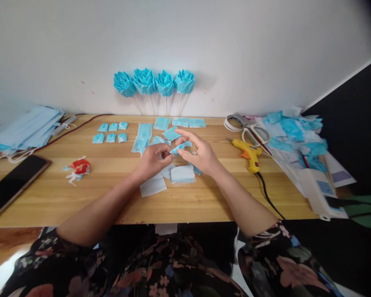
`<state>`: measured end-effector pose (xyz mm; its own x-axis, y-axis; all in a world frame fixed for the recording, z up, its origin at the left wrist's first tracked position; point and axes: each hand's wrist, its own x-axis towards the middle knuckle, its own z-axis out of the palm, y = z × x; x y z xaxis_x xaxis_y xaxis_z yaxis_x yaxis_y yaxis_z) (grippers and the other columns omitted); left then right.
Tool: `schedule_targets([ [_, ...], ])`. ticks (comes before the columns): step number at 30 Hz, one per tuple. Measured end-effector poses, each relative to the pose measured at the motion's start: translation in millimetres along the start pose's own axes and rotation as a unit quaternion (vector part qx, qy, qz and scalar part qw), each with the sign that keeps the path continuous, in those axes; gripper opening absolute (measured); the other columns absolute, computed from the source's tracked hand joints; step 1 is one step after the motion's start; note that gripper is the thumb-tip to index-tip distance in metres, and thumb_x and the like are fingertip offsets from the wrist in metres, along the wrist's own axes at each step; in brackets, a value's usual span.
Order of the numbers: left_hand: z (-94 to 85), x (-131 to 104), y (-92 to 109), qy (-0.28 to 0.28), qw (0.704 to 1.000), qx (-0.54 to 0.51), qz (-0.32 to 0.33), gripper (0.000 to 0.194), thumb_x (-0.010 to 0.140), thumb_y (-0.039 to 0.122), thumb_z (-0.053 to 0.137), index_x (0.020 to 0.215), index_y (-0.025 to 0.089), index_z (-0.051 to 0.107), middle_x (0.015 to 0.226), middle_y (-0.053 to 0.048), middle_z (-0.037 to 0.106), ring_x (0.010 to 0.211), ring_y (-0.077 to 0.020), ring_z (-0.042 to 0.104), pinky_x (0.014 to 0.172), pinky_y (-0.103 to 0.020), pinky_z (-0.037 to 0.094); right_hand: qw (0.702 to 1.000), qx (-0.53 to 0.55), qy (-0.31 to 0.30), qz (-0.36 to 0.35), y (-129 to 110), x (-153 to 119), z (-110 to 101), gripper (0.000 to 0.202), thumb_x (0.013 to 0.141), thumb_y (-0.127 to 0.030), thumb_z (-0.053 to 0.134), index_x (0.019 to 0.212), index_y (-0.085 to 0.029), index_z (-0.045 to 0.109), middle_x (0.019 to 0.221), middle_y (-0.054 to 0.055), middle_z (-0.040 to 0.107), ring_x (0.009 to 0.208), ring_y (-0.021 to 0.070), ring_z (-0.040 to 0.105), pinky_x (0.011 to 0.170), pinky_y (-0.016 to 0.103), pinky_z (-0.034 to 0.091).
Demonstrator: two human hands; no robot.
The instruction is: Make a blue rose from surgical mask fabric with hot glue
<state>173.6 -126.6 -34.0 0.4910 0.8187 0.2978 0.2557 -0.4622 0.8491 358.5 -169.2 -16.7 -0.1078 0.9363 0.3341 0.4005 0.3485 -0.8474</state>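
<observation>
Right now, both hands are together over the middle of the wooden table, and the small blue piece is up between them, above the loose cut pieces. The left hand has its fingers curled in, thumb and fingertips pinching the near-left side of that piece. Over on the other side comes the right hand — thumb against the piece, index finger arched above it — though whether those fingers truly grip it, I cannot tell.

Around and beneath the hands lie flat blue rectangles, with a white-faced stack and a pale sheet on the near side. Out to the left sit six folded blue pieces, lined up in two rows of three, and nearer the front edge there's a crumpled red item with the black phone farther left. Behind that, a pile of masks!

At the back, four blue flowers on thin sticks lean against the wall. And on the right, the yellow glue gun lies with its nozzle pointing left, near the scissors and a white tape roll, with blue scraps heaped just beyond.
</observation>
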Motion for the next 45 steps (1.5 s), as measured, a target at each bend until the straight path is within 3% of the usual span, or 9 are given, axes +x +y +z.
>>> schedule_targets([
  [4,-0.8,0,-3,-0.006,0.999,0.004,0.039,0.020,0.081,0.028,0.066,0.064,0.018,0.061,0.061,0.001,0.055,0.060,-0.0120,0.047,0.062,-0.027,0.037,1.000,-0.006,0.006,0.004,4,1,0,0.046,0.082,-0.018,0.061,0.127,-0.027,0.062,0.091,0.000,0.067,0.090,0.0177,0.063,0.094,0.037,0.049],
  [7,-4.2,1,-2,-0.015,0.999,-0.017,0.044,0.013,0.085,0.029,0.065,0.079,0.019,0.071,0.071,-0.002,0.066,0.066,-0.0137,0.055,0.064,-0.027,0.041,1.000,0.002,0.016,-0.002,7,1,0,0.048,0.082,-0.019,0.059,0.130,-0.025,0.060,0.090,-0.001,0.066,0.088,0.0161,0.062,0.093,0.036,0.049],
  [10,-6.3,2,0,0.017,0.998,-0.033,0.042,0.014,0.086,0.028,0.065,0.089,0.019,0.074,0.080,-0.004,0.070,0.073,-0.0146,0.060,0.067,-0.028,0.045,1.000,0.013,0.017,-0.005,8,1,2,0.052,0.082,-0.021,0.059,0.134,-0.023,0.056,0.090,-0.001,0.065,0.088,0.0154,0.062,0.094,0.035,0.048],
  [18,-3.2,4,-4,0.032,0.994,-0.008,0.100,0.012,0.083,0.019,0.066,0.071,0.018,0.066,0.070,-0.001,0.066,0.069,-0.0133,0.058,0.068,-0.028,0.045,1.000,0.006,0.003,-0.001,10,-1,10,0.057,0.080,-0.018,0.059,0.136,-0.025,0.054,0.092,0.000,0.069,0.089,0.0157,0.064,0.093,0.035,0.049],
  [28,-2.5,4,-1,0.035,0.994,0.049,0.094,0.014,0.079,0.013,0.060,0.066,0.019,0.059,0.066,0.000,0.063,0.066,-0.0127,0.056,0.070,-0.029,0.045,0.999,-0.018,0.027,0.001,11,-1,18,0.065,0.077,-0.013,0.061,0.139,-0.028,0.051,0.087,-0.001,0.068,0.085,0.0172,0.064,0.093,0.039,0.051],
  [32,-6.0,5,-1,0.052,0.996,0.023,0.076,0.014,0.080,0.017,0.061,0.067,0.018,0.059,0.069,-0.001,0.065,0.067,-0.0131,0.057,0.066,-0.028,0.044,0.998,0.050,-0.019,0.026,14,0,10,0.068,0.084,-0.023,0.063,0.148,-0.030,0.042,0.100,0.001,0.072,0.098,0.0187,0.066,0.096,0.040,0.051],
  [39,-4.8,5,-1,0.033,0.996,0.018,0.081,0.013,0.081,0.019,0.062,0.068,0.018,0.061,0.067,0.000,0.062,0.066,-0.0130,0.055,0.065,-0.028,0.044,0.999,0.029,0.006,0.033,12,0,8,0.056,0.082,-0.023,0.063,0.138,-0.026,0.055,0.093,0.000,0.072,0.085,0.0159,0.064,0.083,0.035,0.053],
  [45,-3.9,4,0,0.037,0.994,0.025,0.102,0.014,0.081,0.016,0.062,0.068,0.018,0.060,0.066,0.001,0.061,0.066,-0.0126,0.055,0.065,-0.028,0.043,0.999,0.009,0.025,0.028,10,0,9,0.056,0.083,-0.020,0.063,0.138,-0.026,0.056,0.091,0.000,0.072,0.080,0.0143,0.063,0.077,0.031,0.052],
])
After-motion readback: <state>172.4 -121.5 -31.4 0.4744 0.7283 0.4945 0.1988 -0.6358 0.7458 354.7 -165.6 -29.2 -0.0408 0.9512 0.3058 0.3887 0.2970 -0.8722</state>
